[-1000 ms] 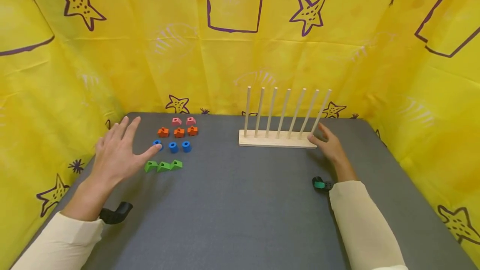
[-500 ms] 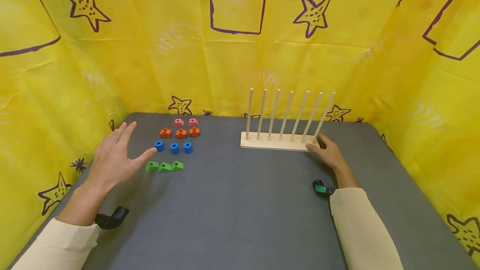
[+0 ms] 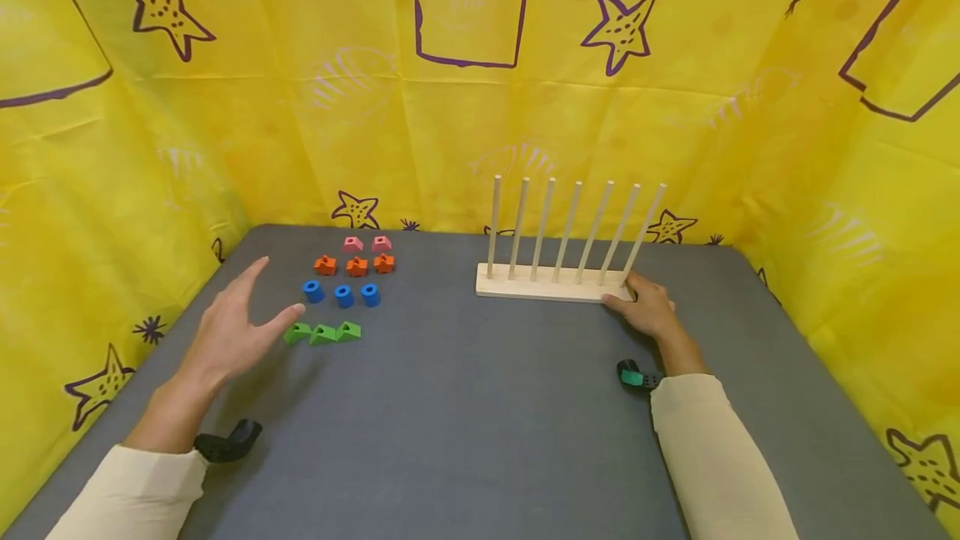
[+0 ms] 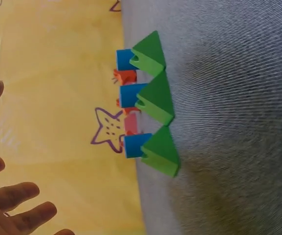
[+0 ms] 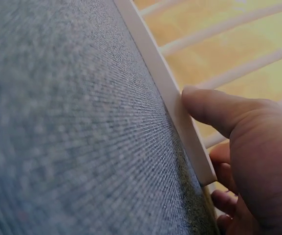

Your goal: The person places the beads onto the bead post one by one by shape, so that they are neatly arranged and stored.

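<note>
At the right end of a wooden peg rack (image 3: 543,284), my right hand (image 3: 647,307) grips the base. In the right wrist view the thumb (image 5: 211,105) lies on the front edge and the fingers curl round behind the end. Tall bare pegs (image 3: 540,227) rise from the base. My left hand (image 3: 228,336) is held over the table at the left, fingers and thumb spread, holding nothing. Nearest to it are green triangular blocks (image 3: 323,334) with notched holes. Behind them stand blue cylinders (image 3: 343,297) with holes, then orange house-like blocks (image 3: 357,267) and pink trapezoid blocks (image 3: 382,242).
The dark grey table (image 3: 465,407) carries the blocks in rows at the left and the rack at the back right. A yellow patterned curtain (image 3: 450,132) encloses the back and both sides. Black wrist mounts (image 3: 228,442) jut out from both sleeves.
My right hand has come down onto the end of the rack's base and now grips it. The left hand has drawn slightly back from the blocks, uncovering the leftmost blue cylinder.
</note>
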`<action>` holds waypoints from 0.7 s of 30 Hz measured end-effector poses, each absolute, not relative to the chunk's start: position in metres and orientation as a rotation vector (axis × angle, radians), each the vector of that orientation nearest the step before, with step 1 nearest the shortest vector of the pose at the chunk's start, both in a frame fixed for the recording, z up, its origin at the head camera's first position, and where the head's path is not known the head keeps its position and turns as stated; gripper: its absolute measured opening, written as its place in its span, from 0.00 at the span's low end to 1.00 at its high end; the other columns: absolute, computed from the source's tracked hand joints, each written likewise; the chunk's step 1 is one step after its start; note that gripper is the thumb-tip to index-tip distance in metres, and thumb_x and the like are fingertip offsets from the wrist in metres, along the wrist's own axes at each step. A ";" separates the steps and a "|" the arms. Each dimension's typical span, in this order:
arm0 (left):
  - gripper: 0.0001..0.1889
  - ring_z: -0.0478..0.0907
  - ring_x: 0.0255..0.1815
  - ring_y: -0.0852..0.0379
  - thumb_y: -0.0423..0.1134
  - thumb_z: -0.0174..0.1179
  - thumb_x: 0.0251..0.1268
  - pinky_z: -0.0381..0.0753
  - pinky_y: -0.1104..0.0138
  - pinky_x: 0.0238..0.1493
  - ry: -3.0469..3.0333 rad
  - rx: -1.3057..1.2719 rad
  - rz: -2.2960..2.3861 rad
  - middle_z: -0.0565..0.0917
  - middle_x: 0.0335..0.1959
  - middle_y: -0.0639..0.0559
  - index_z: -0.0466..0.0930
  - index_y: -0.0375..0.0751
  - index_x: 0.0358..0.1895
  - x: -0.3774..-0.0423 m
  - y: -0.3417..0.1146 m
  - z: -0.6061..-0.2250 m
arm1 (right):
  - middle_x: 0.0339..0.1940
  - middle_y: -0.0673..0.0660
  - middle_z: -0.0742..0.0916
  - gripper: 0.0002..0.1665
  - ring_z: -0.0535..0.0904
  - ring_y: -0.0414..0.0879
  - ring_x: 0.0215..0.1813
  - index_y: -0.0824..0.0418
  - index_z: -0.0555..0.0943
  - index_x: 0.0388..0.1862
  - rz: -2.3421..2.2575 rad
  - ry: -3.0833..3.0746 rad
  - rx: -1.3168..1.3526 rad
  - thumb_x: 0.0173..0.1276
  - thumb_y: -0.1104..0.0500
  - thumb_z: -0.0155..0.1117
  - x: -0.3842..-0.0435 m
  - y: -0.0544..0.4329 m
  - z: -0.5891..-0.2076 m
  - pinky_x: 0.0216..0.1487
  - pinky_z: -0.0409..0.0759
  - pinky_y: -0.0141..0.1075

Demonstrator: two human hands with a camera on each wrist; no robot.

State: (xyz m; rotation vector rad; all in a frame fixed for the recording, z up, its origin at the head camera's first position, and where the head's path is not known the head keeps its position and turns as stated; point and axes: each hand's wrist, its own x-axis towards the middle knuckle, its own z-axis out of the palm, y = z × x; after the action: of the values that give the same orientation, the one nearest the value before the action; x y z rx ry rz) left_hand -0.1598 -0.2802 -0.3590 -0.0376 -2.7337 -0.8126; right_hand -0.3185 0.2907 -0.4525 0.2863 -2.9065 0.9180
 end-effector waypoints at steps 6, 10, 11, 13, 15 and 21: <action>0.47 0.53 0.67 0.25 0.57 0.59 0.65 0.54 0.29 0.54 -2.754 0.033 -0.924 0.54 0.73 0.31 0.42 0.45 0.78 -0.162 -0.288 -0.378 | 0.70 0.66 0.68 0.40 0.55 0.74 0.67 0.58 0.67 0.70 0.943 -2.926 0.243 0.67 0.39 0.61 -0.318 0.292 -0.453 0.56 0.49 0.70; 0.47 0.55 0.66 0.26 0.57 0.59 0.66 0.55 0.29 0.52 -2.767 0.040 -1.016 0.57 0.71 0.30 0.41 0.45 0.78 -0.164 -0.292 -0.390 | 0.70 0.67 0.69 0.39 0.54 0.74 0.66 0.59 0.69 0.69 0.946 -2.928 0.221 0.66 0.38 0.62 -0.318 0.294 -0.452 0.56 0.48 0.70; 0.47 0.55 0.66 0.26 0.56 0.59 0.66 0.56 0.29 0.52 -2.764 0.038 -1.040 0.57 0.71 0.30 0.41 0.45 0.78 -0.164 -0.294 -0.393 | 0.69 0.67 0.69 0.39 0.55 0.74 0.66 0.59 0.69 0.68 0.946 -2.928 0.220 0.66 0.38 0.62 -0.318 0.294 -0.452 0.56 0.48 0.70; 0.46 0.55 0.66 0.26 0.54 0.60 0.66 0.56 0.30 0.53 -2.747 0.030 -1.088 0.57 0.71 0.29 0.42 0.44 0.78 -0.163 -0.296 -0.397 | 0.69 0.66 0.70 0.39 0.55 0.74 0.66 0.58 0.70 0.68 0.935 -2.929 0.226 0.66 0.38 0.62 -0.317 0.293 -0.451 0.55 0.48 0.70; 0.46 0.56 0.67 0.27 0.52 0.61 0.66 0.58 0.31 0.54 -2.719 0.015 -1.126 0.58 0.70 0.29 0.43 0.43 0.78 -0.162 -0.299 -0.401 | 0.69 0.66 0.70 0.39 0.56 0.74 0.66 0.58 0.70 0.68 0.932 -2.925 0.232 0.66 0.38 0.62 -0.317 0.292 -0.451 0.55 0.49 0.70; 0.42 0.59 0.65 0.28 0.47 0.63 0.66 0.63 0.35 0.55 -2.686 -0.017 -1.187 0.63 0.67 0.28 0.50 0.37 0.76 -0.164 -0.308 -0.410 | 0.70 0.66 0.69 0.39 0.55 0.74 0.66 0.58 0.69 0.69 0.926 -2.928 0.237 0.66 0.38 0.61 -0.317 0.289 -0.451 0.56 0.49 0.70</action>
State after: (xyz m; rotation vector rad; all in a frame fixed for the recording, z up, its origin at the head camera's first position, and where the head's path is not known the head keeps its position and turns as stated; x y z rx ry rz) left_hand -0.1636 -0.3078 -0.4103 -0.0172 -2.6865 -1.1872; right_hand -0.3173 0.2887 -0.4514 0.2375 -2.9276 0.9261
